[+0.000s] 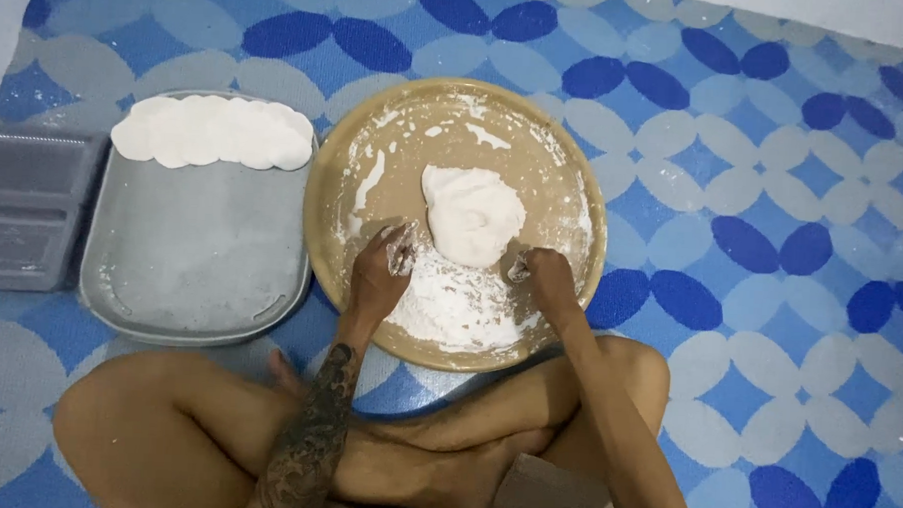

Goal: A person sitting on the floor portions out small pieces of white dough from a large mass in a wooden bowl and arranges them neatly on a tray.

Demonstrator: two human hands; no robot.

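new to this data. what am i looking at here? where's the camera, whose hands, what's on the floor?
One picture, from a camera worn on a person's head, looking down. The person sits cross-legged on a blue patterned mat. Their left hand and right hand, both floury, rest on either side of a white dough lump on a round tan tray dusted with flour. Neither hand grips anything. To the left, a grey tray carries a row of flattened dough discs; beside it is a clear plastic container.

Left hand (379, 270) loosely curled, knuckles up, fingers floury; right hand (545, 275) curled likewise; both forearms reaching forward, left forearm tattooed
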